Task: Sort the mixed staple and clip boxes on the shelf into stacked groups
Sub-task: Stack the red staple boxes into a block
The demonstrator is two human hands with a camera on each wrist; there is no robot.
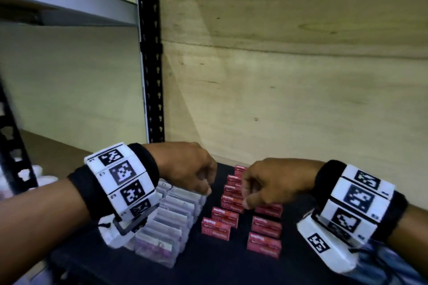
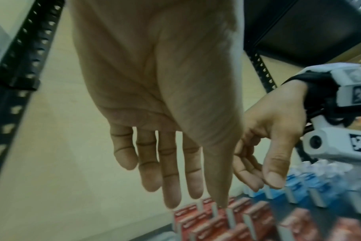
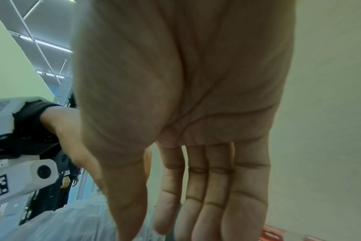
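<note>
**Both hands hover over sorted boxes**

At lower left, our left hand (image 1: 185,169), fingers relaxed and empty, hangs above the clear clip boxes (image 1: 166,220). Right of centre, our right hand (image 1: 266,183), equally slack, hovers nearer the red staple boxes (image 1: 231,201) on the shelf (image 1: 208,268).

The staple boxes (image 1: 232,201) are red with white lettering, and the clip boxes (image 1: 171,217) at their nine o'clock are clear with purple and grey showing through. Both sit on a black shelf (image 1: 220,264) against a pale wood-grain back panel (image 1: 289,76). The wristbands (image 1: 122,180) are white with black square-patterned markers over black cuffs, and the upright post (image 1: 150,53) is black with pale slots.
</note>
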